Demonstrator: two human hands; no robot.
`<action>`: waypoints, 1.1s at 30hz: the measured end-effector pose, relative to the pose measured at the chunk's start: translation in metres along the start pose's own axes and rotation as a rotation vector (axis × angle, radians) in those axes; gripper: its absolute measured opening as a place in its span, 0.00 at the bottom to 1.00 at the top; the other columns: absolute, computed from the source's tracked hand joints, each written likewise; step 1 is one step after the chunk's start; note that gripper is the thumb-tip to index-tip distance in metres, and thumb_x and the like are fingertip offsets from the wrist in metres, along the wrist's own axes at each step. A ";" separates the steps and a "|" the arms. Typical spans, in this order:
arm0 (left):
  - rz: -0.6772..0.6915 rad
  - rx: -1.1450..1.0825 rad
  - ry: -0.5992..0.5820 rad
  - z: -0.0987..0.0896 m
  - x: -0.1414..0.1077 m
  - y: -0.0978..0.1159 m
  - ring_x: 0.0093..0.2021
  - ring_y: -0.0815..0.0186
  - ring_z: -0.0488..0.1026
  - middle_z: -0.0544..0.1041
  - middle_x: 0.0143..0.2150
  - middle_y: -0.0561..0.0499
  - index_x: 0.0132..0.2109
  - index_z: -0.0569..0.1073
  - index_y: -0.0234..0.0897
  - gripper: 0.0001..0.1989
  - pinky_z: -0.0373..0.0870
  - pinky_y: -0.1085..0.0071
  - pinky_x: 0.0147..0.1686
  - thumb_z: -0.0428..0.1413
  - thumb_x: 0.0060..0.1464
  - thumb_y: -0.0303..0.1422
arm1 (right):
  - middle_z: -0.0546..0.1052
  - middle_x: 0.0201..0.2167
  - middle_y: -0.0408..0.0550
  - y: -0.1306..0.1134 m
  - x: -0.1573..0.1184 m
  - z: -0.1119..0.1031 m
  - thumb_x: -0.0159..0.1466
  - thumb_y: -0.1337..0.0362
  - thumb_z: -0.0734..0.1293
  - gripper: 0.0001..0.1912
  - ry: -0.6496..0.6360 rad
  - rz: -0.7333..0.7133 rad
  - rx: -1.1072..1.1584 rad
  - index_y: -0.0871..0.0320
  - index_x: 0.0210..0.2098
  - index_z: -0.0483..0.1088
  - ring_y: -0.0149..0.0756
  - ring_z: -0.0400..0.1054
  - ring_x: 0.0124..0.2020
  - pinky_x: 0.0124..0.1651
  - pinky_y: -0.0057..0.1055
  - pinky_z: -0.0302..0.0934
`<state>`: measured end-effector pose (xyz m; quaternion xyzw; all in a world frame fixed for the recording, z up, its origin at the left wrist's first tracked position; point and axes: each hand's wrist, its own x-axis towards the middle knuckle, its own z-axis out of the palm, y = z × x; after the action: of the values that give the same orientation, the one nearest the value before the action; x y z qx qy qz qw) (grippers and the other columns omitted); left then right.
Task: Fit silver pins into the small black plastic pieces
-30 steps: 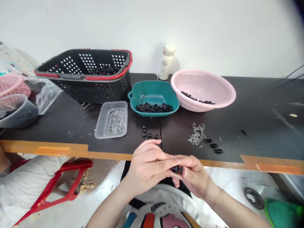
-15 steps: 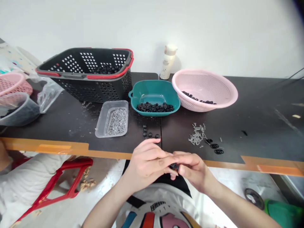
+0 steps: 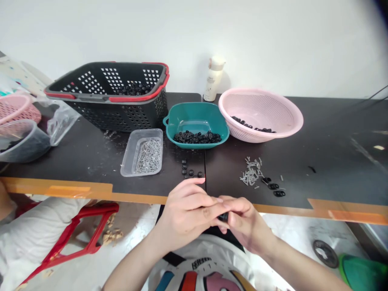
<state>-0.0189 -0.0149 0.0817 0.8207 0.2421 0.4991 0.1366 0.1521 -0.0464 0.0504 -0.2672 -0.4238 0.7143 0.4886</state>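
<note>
Just over the table's front edge, my left hand (image 3: 192, 212) and my right hand (image 3: 244, 220) meet with their fingers closed. Between them they grip a small black plastic part (image 3: 223, 217), mostly covered by my fingers. Beyond my left hand lie several round black pieces (image 3: 191, 172) on the table. A loose pile of small metal pins (image 3: 252, 173) is spread past my right hand. Beside that pile are a few black oval parts with holes (image 3: 273, 186), one with a pin by it.
A clear tray of metal pins (image 3: 124, 163), a teal basin of black parts (image 3: 197, 106) and a pink colander (image 3: 291, 117) stand behind my hands. Farther back are a black basket (image 3: 121, 113) and a white bottle (image 3: 214, 79). Someone's leg (image 3: 33, 230) and a red stool (image 3: 87, 248) are at left.
My right fingers have shifted slightly around the black part, which now shows a little differently between them. The things on the table have stayed where they were.
</note>
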 end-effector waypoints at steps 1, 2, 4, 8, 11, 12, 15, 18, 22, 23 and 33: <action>-0.001 -0.002 0.003 0.000 0.000 0.001 0.31 0.71 0.72 0.81 0.31 0.55 0.42 0.78 0.36 0.07 0.71 0.64 0.52 0.60 0.56 0.31 | 0.69 0.24 0.41 0.002 -0.001 0.002 0.60 0.57 0.72 0.07 0.020 -0.017 0.019 0.50 0.37 0.81 0.25 0.61 0.20 0.23 0.23 0.58; -0.004 0.002 0.006 0.000 0.000 0.001 0.31 0.72 0.72 0.81 0.31 0.56 0.42 0.78 0.36 0.07 0.71 0.64 0.53 0.60 0.56 0.31 | 0.69 0.24 0.41 0.004 -0.001 0.005 0.60 0.58 0.73 0.06 0.037 -0.037 0.041 0.49 0.37 0.81 0.25 0.61 0.20 0.23 0.23 0.58; -0.007 0.017 0.016 0.000 -0.001 0.000 0.30 0.72 0.72 0.81 0.31 0.56 0.42 0.78 0.37 0.06 0.71 0.64 0.53 0.60 0.56 0.30 | 0.70 0.25 0.42 0.008 -0.001 0.009 0.59 0.59 0.73 0.06 0.082 -0.050 0.068 0.47 0.37 0.81 0.26 0.60 0.21 0.23 0.23 0.57; 0.016 0.056 0.025 0.002 -0.006 -0.008 0.31 0.71 0.73 0.81 0.32 0.55 0.42 0.78 0.36 0.07 0.71 0.64 0.52 0.61 0.56 0.32 | 0.69 0.23 0.42 0.006 0.002 0.012 0.56 0.56 0.75 0.07 0.202 -0.006 0.041 0.52 0.31 0.81 0.28 0.57 0.22 0.24 0.25 0.55; -0.035 0.044 0.014 0.005 -0.012 -0.015 0.33 0.70 0.75 0.81 0.32 0.54 0.42 0.78 0.37 0.08 0.70 0.63 0.53 0.61 0.55 0.33 | 0.64 0.19 0.40 0.001 0.007 0.010 0.57 0.55 0.74 0.13 0.191 0.102 -0.018 0.58 0.26 0.78 0.26 0.53 0.21 0.25 0.25 0.52; -0.059 0.029 0.019 0.007 -0.014 -0.016 0.33 0.70 0.75 0.80 0.32 0.54 0.42 0.78 0.37 0.08 0.70 0.63 0.53 0.62 0.54 0.33 | 0.64 0.18 0.40 0.000 0.008 0.009 0.58 0.54 0.73 0.14 0.160 0.140 -0.028 0.60 0.26 0.77 0.26 0.52 0.21 0.25 0.24 0.51; -0.097 0.009 0.055 0.011 -0.018 -0.016 0.33 0.71 0.76 0.80 0.32 0.54 0.43 0.78 0.38 0.09 0.70 0.62 0.53 0.61 0.55 0.33 | 0.64 0.20 0.39 -0.004 0.011 0.004 0.58 0.52 0.73 0.16 0.073 0.206 -0.004 0.61 0.31 0.74 0.25 0.53 0.20 0.23 0.23 0.51; -0.082 0.019 0.066 0.012 -0.018 -0.013 0.33 0.70 0.75 0.81 0.34 0.54 0.45 0.77 0.39 0.10 0.70 0.61 0.53 0.61 0.55 0.33 | 0.64 0.23 0.38 -0.007 0.012 -0.001 0.59 0.53 0.73 0.15 0.004 0.235 0.074 0.59 0.32 0.69 0.24 0.55 0.21 0.23 0.22 0.51; -0.065 0.010 0.026 0.011 -0.013 -0.007 0.33 0.69 0.75 0.81 0.35 0.53 0.45 0.77 0.40 0.09 0.69 0.59 0.53 0.59 0.57 0.32 | 0.61 0.24 0.36 -0.013 0.011 -0.010 0.60 0.55 0.72 0.15 -0.152 0.220 0.043 0.57 0.33 0.64 0.23 0.51 0.20 0.21 0.21 0.47; -0.064 -0.001 0.024 0.010 -0.012 -0.006 0.33 0.68 0.75 0.81 0.35 0.53 0.45 0.77 0.40 0.08 0.69 0.59 0.53 0.59 0.58 0.32 | 0.60 0.23 0.36 -0.014 0.011 -0.012 0.61 0.55 0.71 0.15 -0.204 0.222 0.037 0.56 0.34 0.64 0.23 0.50 0.19 0.21 0.21 0.46; -0.060 -0.069 0.052 0.009 -0.007 -0.004 0.34 0.69 0.74 0.80 0.34 0.52 0.43 0.78 0.38 0.08 0.68 0.59 0.54 0.61 0.55 0.33 | 0.61 0.24 0.37 -0.015 0.019 -0.022 0.60 0.51 0.71 0.19 -0.415 0.366 0.129 0.56 0.44 0.68 0.23 0.49 0.20 0.20 0.21 0.43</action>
<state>-0.0150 -0.0147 0.0703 0.7947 0.2527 0.5239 0.1734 0.1698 -0.0188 0.0532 -0.1558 -0.4131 0.8556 0.2702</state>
